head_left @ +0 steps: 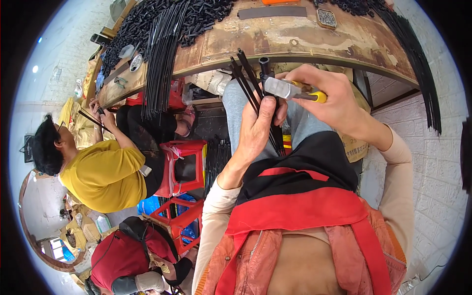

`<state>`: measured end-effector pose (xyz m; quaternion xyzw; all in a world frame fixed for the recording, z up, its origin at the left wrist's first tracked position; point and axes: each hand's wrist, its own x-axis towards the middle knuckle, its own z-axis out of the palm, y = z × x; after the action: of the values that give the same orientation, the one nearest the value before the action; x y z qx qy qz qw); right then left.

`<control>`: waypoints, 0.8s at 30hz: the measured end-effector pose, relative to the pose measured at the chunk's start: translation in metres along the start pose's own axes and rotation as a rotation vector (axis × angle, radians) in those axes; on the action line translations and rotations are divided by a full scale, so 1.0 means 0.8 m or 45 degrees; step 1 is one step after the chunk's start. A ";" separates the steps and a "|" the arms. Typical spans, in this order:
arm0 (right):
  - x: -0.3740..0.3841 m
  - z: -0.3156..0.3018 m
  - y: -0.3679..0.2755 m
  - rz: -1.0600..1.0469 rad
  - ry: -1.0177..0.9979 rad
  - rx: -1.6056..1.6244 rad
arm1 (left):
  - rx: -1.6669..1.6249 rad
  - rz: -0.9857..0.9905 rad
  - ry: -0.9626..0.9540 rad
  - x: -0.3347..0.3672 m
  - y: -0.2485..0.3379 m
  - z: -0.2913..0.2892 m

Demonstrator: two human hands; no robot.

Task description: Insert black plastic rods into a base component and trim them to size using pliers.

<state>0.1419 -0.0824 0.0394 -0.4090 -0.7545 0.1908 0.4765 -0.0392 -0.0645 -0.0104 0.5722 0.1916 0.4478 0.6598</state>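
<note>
My left hand [258, 123] is closed around several thin black rods [239, 78] that point up toward the table edge. A short black tube with an open round end [265, 66] stands just above its thumb, beside the rods. My right hand [337, 93] grips a pair of pliers [280, 88] with a silver head and yellow-and-black handles. The pliers' head lies across the black tube, close to my left thumb. Whether the jaws bite on anything is hidden. Both hands are over my lap, in front of the table.
A worn wooden table [295, 42] holds a heap of short black tubes [142, 34], bundles of long black rods [164, 59] and a box of small metal parts [326, 18]. At left, a person in yellow [105, 174] handles black parts near red stools [182, 164]. Another person wears dark red [125, 255].
</note>
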 end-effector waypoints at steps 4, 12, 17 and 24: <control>0.007 -0.006 -0.012 0.101 -0.114 0.054 | -0.017 0.013 0.013 -0.005 -0.002 -0.005; 0.005 0.000 -0.009 0.068 -0.053 -0.042 | -0.050 -0.007 -0.012 -0.003 -0.002 -0.008; -0.003 0.003 0.000 0.092 -0.059 0.071 | -0.060 -0.013 0.005 -0.002 0.002 -0.001; -0.001 0.003 0.003 0.058 -0.066 0.105 | -0.065 -0.028 0.006 -0.002 0.005 -0.001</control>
<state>0.1409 -0.0811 0.0358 -0.4011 -0.7485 0.2432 0.4688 -0.0423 -0.0651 -0.0070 0.5521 0.1879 0.4465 0.6786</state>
